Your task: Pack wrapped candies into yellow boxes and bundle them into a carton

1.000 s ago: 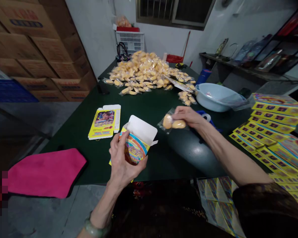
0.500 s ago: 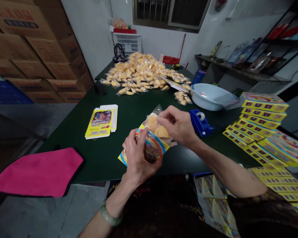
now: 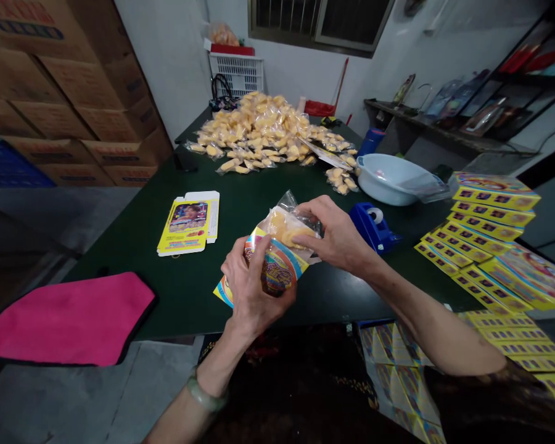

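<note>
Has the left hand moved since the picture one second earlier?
Yes. The left hand has moved to the right, away from the flat carton on the table, carrying the box it grips.

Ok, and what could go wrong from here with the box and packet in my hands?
The clear wrapper of the packet sticks up at the mouth of the box, so it might snag on an edge.
Your left hand grips the box's printed front, so squeezing hard could dent it.
Your right hand is close to the blue tape dispenser, so it might knock it.
</note>
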`<move>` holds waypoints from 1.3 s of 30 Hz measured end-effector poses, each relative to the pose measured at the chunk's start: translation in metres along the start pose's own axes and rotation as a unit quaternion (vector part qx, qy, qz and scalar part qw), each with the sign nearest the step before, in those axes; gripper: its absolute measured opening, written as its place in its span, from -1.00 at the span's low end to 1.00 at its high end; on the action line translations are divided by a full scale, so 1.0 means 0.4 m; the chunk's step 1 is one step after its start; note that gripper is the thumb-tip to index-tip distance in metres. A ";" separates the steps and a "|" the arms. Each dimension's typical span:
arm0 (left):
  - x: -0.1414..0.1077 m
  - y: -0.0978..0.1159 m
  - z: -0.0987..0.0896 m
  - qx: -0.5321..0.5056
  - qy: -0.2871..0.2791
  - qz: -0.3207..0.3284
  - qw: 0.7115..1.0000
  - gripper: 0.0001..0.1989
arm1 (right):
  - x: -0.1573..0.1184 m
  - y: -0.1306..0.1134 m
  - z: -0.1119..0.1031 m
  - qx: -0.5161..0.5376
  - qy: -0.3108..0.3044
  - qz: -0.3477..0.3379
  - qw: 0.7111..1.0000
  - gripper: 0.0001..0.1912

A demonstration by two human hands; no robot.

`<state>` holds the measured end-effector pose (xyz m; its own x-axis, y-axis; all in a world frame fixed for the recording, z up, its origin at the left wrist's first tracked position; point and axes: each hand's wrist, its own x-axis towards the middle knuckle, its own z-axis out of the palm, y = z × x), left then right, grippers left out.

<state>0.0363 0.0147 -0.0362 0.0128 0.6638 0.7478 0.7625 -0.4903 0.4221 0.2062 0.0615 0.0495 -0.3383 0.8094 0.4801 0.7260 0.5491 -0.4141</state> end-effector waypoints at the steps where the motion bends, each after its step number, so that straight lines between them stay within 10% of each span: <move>1: -0.001 -0.001 0.002 0.002 0.001 -0.001 1.000 -0.16 | -0.005 -0.007 0.005 -0.040 0.004 -0.001 0.999 -0.73; 16: 0.003 -0.011 0.004 0.006 -0.005 -0.006 1.000 -0.13 | -0.024 -0.057 0.067 -0.152 0.156 -0.026 0.976 -0.96; 21: -0.001 -0.011 -0.002 0.012 -0.018 -0.001 1.000 -0.13 | -0.011 -0.050 0.009 0.048 -0.026 0.058 0.997 -0.87; 25: -0.004 -0.017 -0.009 -0.002 -0.004 0.017 1.000 -0.13 | 0.015 -0.018 -0.044 0.231 -0.171 0.084 0.954 -0.78; 33: -0.004 -0.017 -0.007 -0.052 0.056 0.043 0.996 -0.04 | 0.012 -0.112 -0.050 -0.086 -0.156 -0.037 0.983 -0.76; 39: -0.013 -0.004 0.020 -0.079 0.112 0.004 0.991 0.03 | 0.051 -0.134 -0.002 -0.096 -0.251 -0.075 0.960 -0.77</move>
<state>0.0402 0.0166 -0.0449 -0.1383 0.5264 0.8389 0.6517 -0.5894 0.4773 0.1609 0.0484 0.0823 -0.6589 0.7490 0.0690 0.7274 0.6579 -0.1952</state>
